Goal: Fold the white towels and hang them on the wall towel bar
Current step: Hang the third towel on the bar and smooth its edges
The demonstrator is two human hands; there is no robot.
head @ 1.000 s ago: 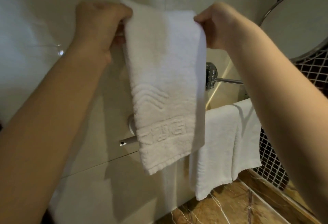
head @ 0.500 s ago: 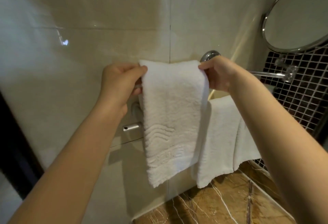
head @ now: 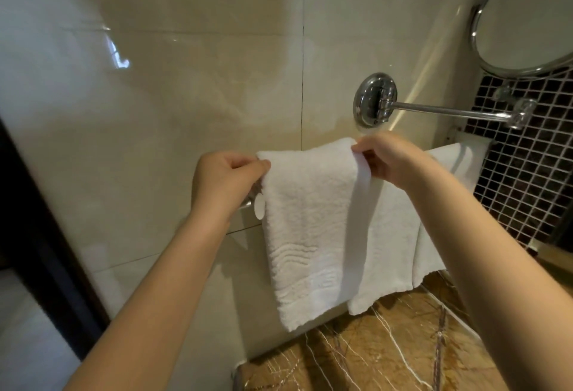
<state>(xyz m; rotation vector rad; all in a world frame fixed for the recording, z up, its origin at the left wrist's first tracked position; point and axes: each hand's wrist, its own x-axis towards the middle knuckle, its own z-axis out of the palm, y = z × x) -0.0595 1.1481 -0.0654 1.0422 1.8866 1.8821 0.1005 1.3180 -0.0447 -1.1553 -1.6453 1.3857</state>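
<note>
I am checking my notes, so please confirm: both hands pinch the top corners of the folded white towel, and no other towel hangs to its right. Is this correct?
Not quite. In the head view the left hand and right hand do pinch the top corners of the folded white towel, but a second white towel already hangs just to its right.

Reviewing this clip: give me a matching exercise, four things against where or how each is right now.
1 white towel with wavy embossed border
2 plain-looking white towel
3 round chrome-rimmed mirror
4 brown veined marble counter

A upper right
B below the towels
C gripped by left hand and right hand
D draped, right of the held one

Pairs: 1-C, 2-D, 3-A, 4-B
</note>
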